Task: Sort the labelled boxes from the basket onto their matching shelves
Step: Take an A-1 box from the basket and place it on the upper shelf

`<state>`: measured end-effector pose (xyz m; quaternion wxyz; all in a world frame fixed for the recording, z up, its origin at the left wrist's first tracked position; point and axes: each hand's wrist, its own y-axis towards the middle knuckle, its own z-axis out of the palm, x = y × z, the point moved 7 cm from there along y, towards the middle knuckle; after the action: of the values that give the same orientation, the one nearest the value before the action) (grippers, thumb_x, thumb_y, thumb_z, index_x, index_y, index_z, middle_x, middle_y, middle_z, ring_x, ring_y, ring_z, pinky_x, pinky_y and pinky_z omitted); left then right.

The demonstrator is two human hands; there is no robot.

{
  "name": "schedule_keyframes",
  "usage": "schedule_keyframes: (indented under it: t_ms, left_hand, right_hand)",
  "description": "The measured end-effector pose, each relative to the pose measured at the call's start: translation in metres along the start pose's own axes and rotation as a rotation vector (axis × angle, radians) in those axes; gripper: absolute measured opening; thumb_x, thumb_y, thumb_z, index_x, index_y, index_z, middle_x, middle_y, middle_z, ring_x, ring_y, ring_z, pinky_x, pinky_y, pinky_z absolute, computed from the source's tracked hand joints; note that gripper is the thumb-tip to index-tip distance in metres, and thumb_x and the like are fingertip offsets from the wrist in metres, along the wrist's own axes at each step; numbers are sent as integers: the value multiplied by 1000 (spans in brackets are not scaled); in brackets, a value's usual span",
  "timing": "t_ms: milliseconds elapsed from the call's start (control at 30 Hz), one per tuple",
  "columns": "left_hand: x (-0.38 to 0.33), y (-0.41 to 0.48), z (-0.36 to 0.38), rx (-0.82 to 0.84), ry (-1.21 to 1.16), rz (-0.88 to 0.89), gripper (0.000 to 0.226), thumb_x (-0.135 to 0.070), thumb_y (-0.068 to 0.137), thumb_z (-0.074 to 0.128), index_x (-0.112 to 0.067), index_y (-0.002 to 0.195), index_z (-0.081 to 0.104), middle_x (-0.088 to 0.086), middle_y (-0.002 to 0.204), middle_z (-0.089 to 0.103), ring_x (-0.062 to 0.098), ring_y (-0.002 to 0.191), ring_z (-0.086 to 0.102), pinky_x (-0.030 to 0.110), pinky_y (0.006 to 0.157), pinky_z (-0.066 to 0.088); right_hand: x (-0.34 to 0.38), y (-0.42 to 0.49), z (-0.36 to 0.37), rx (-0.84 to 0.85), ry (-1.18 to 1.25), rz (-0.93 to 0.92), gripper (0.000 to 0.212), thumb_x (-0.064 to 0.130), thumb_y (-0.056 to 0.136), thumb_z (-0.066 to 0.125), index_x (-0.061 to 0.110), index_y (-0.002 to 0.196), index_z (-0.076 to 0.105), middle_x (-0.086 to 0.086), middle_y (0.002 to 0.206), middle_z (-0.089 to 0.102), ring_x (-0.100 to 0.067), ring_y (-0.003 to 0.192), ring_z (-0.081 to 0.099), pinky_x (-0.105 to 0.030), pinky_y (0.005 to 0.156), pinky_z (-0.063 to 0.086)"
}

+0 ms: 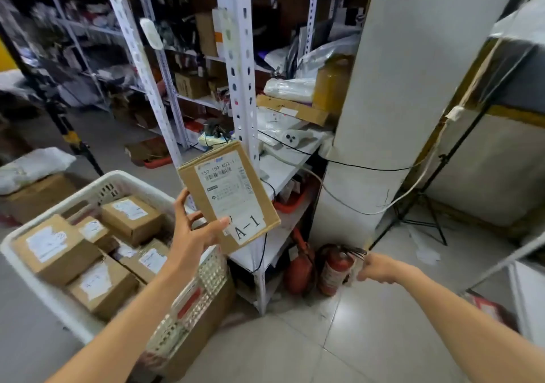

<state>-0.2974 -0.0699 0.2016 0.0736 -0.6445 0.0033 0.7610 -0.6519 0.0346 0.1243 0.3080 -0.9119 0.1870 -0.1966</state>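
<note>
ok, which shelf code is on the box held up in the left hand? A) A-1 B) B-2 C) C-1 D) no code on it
A: the box that the left hand grips bears a white label with A-1 in large characters at its lower end.

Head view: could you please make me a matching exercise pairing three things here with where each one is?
Things:
1. A-1 box
2. white basket
3. fire extinguishers

Places:
a. on the floor beside the pillar
b. held up by the left hand
c. at lower left, holding labelled boxes

Pairs: 1-b, 2-c, 3-a.
</note>
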Motion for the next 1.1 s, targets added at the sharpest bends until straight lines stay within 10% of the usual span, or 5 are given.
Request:
schedule_keyframes:
  t_ms: [167, 333, 567, 667, 1100]
  left_hand:
    - [-8, -14, 4, 51, 61, 30, 86, -32, 51, 87, -68, 112, 39, 16, 124, 56, 32, 108, 64, 55, 81, 56]
    - [-14, -25, 19, 98, 139, 87, 86, -24, 55, 83, -60, 118, 36, 7, 111, 60, 22, 100, 65, 24, 62, 56]
    - [-10, -26, 64, 205, 199, 113, 91, -38, 49, 84, -60, 124, 37, 7, 115, 58, 22, 107, 62, 45, 79, 59]
    - [-4, -17, 100, 283, 218, 121, 94, -26, 58, 86, -50, 132, 33, 2, 110, 58, 14, 99, 65, 34, 75, 60]
    - [12, 6, 395, 943, 177, 116, 97, -8, 63, 84, -52, 135, 35, 1, 119, 61, 24, 112, 61, 49, 85, 56]
  right_hand:
    - [19, 35, 3, -13, -78, -47, 31, 31, 81, 64, 15, 62, 45, -4, 69, 47, -19, 62, 42, -29, 54, 30]
    - [72, 36, -1, -42, -53, -190, 39, 34, 89, 63, 10, 119, 55, -6, 116, 54, -26, 108, 52, -33, 84, 41]
    - [57, 27, -7, -61, -48, -189, 22, 32, 86, 64, 12, 93, 59, -5, 92, 59, -20, 82, 56, -28, 65, 40]
    - [35, 23, -21, -118, -25, -146, 24, 34, 84, 65, 20, 72, 48, 1, 75, 51, -15, 65, 48, -27, 56, 38]
    - [-180, -62, -81, -352, 372, 320, 52, 32, 86, 68, 13, 132, 50, -5, 130, 56, -24, 117, 53, -35, 95, 44]
